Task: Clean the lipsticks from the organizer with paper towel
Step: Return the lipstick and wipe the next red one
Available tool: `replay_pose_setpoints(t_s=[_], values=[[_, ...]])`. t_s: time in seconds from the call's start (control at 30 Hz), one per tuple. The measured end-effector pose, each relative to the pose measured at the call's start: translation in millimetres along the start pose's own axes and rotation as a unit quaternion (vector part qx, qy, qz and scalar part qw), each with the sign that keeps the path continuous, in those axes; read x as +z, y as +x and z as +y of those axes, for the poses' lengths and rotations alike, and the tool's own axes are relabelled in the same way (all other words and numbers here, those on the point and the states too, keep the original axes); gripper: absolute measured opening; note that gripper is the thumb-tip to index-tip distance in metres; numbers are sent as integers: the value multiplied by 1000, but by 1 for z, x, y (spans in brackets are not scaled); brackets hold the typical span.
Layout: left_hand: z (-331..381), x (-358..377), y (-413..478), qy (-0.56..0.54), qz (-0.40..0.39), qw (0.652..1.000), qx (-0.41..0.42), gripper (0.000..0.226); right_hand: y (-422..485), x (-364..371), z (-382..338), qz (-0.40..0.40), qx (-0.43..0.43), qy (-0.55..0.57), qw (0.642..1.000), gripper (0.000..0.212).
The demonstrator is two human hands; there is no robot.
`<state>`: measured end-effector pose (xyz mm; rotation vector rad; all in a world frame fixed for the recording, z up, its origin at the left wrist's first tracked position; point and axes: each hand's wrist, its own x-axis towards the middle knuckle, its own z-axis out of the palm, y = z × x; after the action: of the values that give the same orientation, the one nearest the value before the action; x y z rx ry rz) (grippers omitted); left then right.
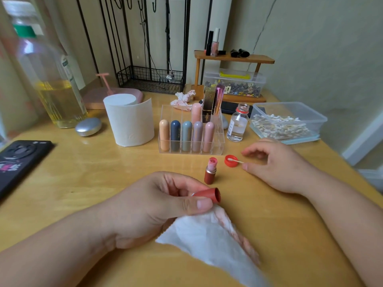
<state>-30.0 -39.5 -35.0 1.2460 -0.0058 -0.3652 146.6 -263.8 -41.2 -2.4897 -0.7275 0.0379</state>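
An uncapped red-brown lipstick (211,171) with a smeared pink tip stands on the wooden table in front of the clear organizer (220,142). The organizer holds several capped pastel lipsticks (186,136). My left hand (157,204) grips the lipstick's red-brown cap (209,194) together with a white paper towel (209,235) stained pink along one edge. My right hand (277,166) rests on the table with loosely curled fingers. Its thumb tip lies beside the stick end of a cotton swab (237,161). The swab's tip sits in a red bottle cap (229,162).
A paper roll (130,121) stands left of the organizer. An open small glass bottle (238,125) and a plastic box of cotton swabs (319,119) are to its right. A crumpled stained tissue (183,99) lies behind. A phone (18,160), an oil bottle (53,79) and a silver tin (88,126) occupy the left.
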Motion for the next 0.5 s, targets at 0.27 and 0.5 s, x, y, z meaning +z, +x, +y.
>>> replay_pose_setpoints(t_s=[0.27, 0.5], values=[[-1, -10, 1, 1, -5, 998, 64, 42, -9, -16, -10, 43, -29, 28, 998, 19], [2, -9, -2, 85, 37, 982, 165, 24, -58, -38, -58, -86, -201, 418, 882, 22]])
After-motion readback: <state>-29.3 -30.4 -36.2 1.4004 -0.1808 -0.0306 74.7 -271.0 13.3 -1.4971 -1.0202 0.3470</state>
